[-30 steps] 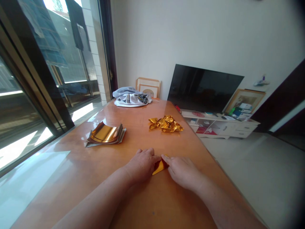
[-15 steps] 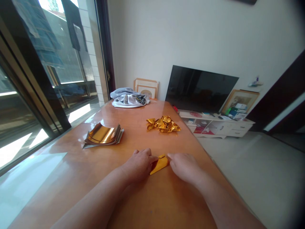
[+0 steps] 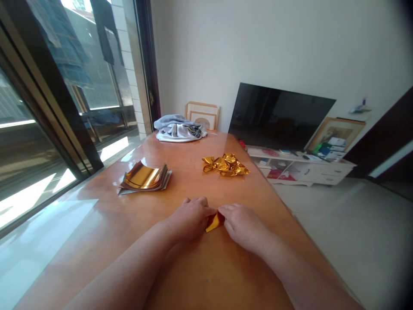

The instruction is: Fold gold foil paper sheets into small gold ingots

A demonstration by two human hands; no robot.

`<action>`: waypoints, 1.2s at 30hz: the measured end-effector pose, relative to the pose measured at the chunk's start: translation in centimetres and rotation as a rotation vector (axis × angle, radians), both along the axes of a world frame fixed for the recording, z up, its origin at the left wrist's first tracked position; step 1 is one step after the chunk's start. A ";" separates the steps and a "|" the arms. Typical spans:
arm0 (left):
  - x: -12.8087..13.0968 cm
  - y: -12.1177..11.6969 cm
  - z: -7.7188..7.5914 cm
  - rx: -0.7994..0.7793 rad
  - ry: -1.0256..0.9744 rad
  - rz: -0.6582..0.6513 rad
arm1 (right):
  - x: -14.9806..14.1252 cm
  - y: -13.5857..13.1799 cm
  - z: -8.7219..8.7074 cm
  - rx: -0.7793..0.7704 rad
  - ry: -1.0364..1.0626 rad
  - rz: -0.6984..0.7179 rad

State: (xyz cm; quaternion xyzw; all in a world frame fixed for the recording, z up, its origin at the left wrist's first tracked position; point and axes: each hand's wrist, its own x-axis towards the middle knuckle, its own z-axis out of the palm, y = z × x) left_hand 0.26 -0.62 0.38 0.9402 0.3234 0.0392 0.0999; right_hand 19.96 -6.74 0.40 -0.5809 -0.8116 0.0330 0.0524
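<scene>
A small folded piece of gold foil paper (image 3: 214,222) lies on the table between my hands, partly hidden by the fingers. My left hand (image 3: 192,217) is closed on its left side, with the forefinger pressing along the top edge. On the other side my right hand (image 3: 240,226) grips the right end, fingertips close to those of the left. Beyond them, to the left, sits a stack of curved gold foil sheets (image 3: 143,176). Several crumpled or folded gold foil pieces (image 3: 226,165) lie in a heap farther back on the right.
The brown wooden table (image 3: 180,275) has its right edge beside my right forearm. A pale sheet (image 3: 41,245) covers its left part. Bundled cloth (image 3: 179,129) lies at the far end. Past the table stand a television (image 3: 279,118) and a white cabinet (image 3: 309,170).
My right hand has moved left and closed on the right end of the gold paper, covering more of it. The left hand keeps its hold. The view has shifted slightly.
</scene>
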 end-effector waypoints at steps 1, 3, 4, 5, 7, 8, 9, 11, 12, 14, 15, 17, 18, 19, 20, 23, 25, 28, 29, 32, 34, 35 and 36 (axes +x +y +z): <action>-0.2 0.0 0.2 -0.013 0.000 -0.003 | 0.0 0.0 0.0 -0.005 0.003 -0.001; -0.8 0.1 0.7 -0.037 0.013 -0.001 | 0.1 0.0 0.0 -0.010 0.001 -0.004; -1.1 0.2 1.0 -0.044 0.023 0.005 | 0.1 0.1 0.0 -0.010 -0.002 -0.008; -1.4 0.2 1.2 -0.046 0.030 0.013 | 0.1 0.1 -0.1 -0.008 -0.006 -0.010; -1.9 0.4 1.6 -0.036 0.039 0.033 | 0.1 0.2 -0.3 -0.003 -0.010 -0.008; -2.1 0.4 1.7 -0.028 0.044 0.045 | 0.1 0.2 -0.3 -0.001 -0.012 -0.007; -2.2 0.5 1.9 -0.024 0.049 0.058 | 0.1 0.2 -0.4 0.002 -0.015 -0.008; -2.5 0.5 2.1 -0.026 0.059 0.085 | 0.1 0.2 -0.4 0.003 -0.020 -0.008; -2.6 0.6 2.1 -0.031 0.062 0.098 | 0.1 0.1 -0.4 0.003 -0.019 -0.005; -2.9 0.7 2.2 -0.029 0.060 0.116 | 0.1 0.1 -0.3 0.005 -0.011 0.002; -3.0 0.8 2.2 -0.018 0.056 0.126 | 0.2 0.1 -0.3 0.009 -0.005 0.004; -3.2 1.1 2.1 0.018 0.035 0.156 | 0.2 0.1 -0.4 0.017 0.010 0.006; -3.3 1.3 2.0 0.032 0.015 0.168 | 0.3 0.1 -0.4 0.019 0.017 0.006; -3.3 1.4 1.9 0.035 -0.008 0.171 | 0.3 0.1 -0.5 0.021 0.024 0.006; -3.3 1.4 1.9 0.024 -0.034 0.160 | 0.3 0.1 -0.6 0.022 0.031 0.005; -3.1 1.2 1.9 -0.081 -0.091 0.052 | 0.4 0.2 -0.7 0.017 0.038 0.001; -2.8 0.9 1.9 -0.161 -0.098 -0.013 | 0.3 0.3 -0.6 0.014 0.030 -0.005; -2.5 0.6 1.7 -0.230 -0.073 -0.035 | 0.2 0.2 -0.4 0.012 0.014 -0.015; -2.4 0.6 1.6 -0.239 -0.062 -0.021 | 0.2 0.1 -0.4 0.013 0.012 -0.017; -2.4 0.7 1.3 -0.246 -0.034 0.027 | 0.2 0.1 -0.4 0.019 0.013 -0.016; -2.4 0.8 1.2 -0.254 -0.026 0.032 | 0.3 0.1 -0.5 0.026 0.022 -0.014; -2.5 0.9 1.2 -0.259 -0.025 0.030 | 0.4 0.2 -0.6 0.033 0.030 -0.012; -2.5 1.0 1.1 -0.266 -0.027 0.028 | 0.4 0.2 -0.6 0.047 0.043 -0.010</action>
